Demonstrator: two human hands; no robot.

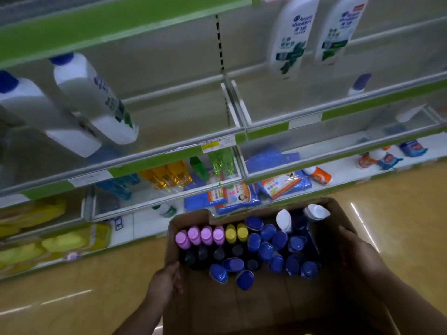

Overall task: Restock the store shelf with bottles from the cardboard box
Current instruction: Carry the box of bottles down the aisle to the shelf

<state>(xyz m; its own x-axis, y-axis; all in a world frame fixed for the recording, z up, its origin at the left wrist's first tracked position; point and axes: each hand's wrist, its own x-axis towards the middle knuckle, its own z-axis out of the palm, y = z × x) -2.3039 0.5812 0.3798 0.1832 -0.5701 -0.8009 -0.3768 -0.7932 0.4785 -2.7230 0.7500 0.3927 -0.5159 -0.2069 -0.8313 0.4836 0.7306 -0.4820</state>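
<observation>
pink caps (194,235) 4 | yellow caps (230,233) 2 | white caps (283,220) 2 | box (266,310) 1

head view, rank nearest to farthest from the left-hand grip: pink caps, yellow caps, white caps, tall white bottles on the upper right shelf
1. pink caps, left end of the far row, just beyond the left-hand grip holding the cardboard box wall.
2. yellow caps, right beside the pink ones.
3. white caps, the box's far right corner.
4. tall white bottles, upper right shelf.

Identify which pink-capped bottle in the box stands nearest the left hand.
The leftmost pink-capped bottle, at the row's end beside the box wall the left hand holds; the other three sit further toward the yellow caps.
</observation>
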